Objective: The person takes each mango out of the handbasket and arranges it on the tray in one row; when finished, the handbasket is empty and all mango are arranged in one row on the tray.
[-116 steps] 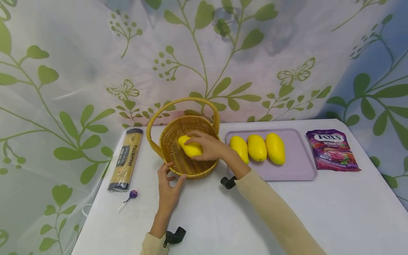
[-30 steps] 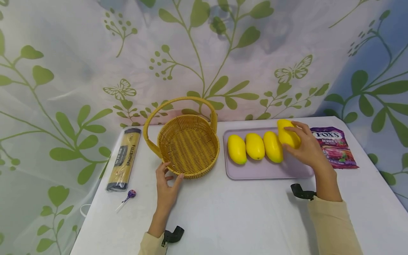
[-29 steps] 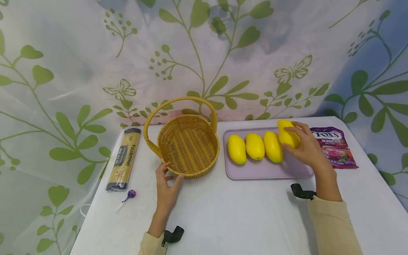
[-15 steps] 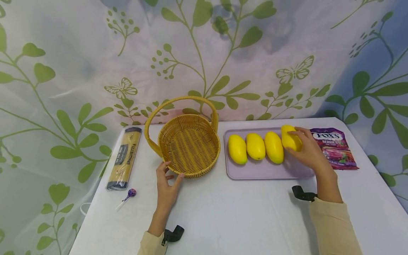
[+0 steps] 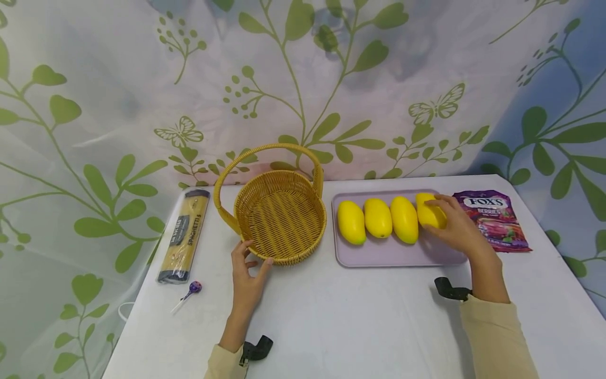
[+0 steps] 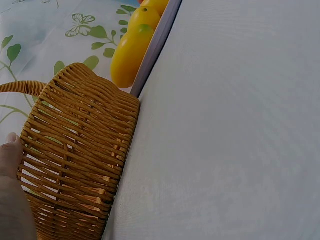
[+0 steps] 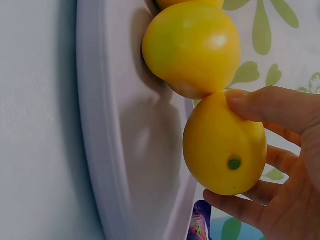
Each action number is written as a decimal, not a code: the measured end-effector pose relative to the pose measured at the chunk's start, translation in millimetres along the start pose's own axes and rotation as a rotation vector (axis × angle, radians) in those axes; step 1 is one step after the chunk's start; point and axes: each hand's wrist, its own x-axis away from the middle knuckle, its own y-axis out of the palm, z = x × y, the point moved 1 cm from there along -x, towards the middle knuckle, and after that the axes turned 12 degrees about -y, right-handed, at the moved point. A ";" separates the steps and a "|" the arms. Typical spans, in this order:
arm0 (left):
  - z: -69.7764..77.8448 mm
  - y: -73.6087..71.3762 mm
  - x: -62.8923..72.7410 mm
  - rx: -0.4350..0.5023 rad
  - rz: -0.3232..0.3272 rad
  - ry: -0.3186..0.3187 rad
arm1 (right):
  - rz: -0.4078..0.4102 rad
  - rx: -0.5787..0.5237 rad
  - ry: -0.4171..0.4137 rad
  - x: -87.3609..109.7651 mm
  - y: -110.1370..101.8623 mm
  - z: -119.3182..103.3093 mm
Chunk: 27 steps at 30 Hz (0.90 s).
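My right hand (image 5: 456, 223) grips a yellow mango (image 5: 430, 215) at the right end of a row on the lilac tray (image 5: 379, 258). The right wrist view shows thumb and fingers around this mango (image 7: 220, 150), close against the neighbouring mango (image 7: 195, 50). It looks slightly raised from the tray there. To its left lie three more mangoes (image 5: 378, 218) side by side. My left hand (image 5: 247, 281) holds the near-left rim of a round wicker basket (image 5: 284, 221) with an arched handle. The left wrist view has its thumb (image 6: 10, 155) against the woven wall.
A packet of spaghetti (image 5: 184, 237) lies at the table's left edge, with a wrapped lollipop (image 5: 191, 292) near it. A purple bag of Fox's berries candy (image 5: 494, 221) sits right of the tray. A leaf-patterned curtain (image 5: 303, 79) hangs behind the table.
My right hand has carried the mango from inside the basket to the tray's right side, then lowered it beside the others. My left hand has stayed at the basket rim.
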 end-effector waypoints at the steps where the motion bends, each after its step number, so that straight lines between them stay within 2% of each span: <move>1: 0.0 0.0 0.0 -0.005 0.001 0.000 | -0.004 -0.001 -0.005 0.0 0.3 0.5; 5: 0.7 0.0 0.1 -0.006 0.003 0.007 | -0.030 0.006 -0.027 0.0 2.4 2.4; 12: 2.4 -0.2 0.8 0.005 -0.007 -0.020 | -0.063 0.023 -0.024 0.6 4.5 0.9; 23: -0.1 0.9 0.5 0.012 0.004 0.019 | -0.082 0.014 -0.004 1.6 4.0 -1.7; 27: -0.6 0.7 1.1 0.010 0.003 0.011 | -0.083 0.011 -0.004 2.1 4.1 -2.9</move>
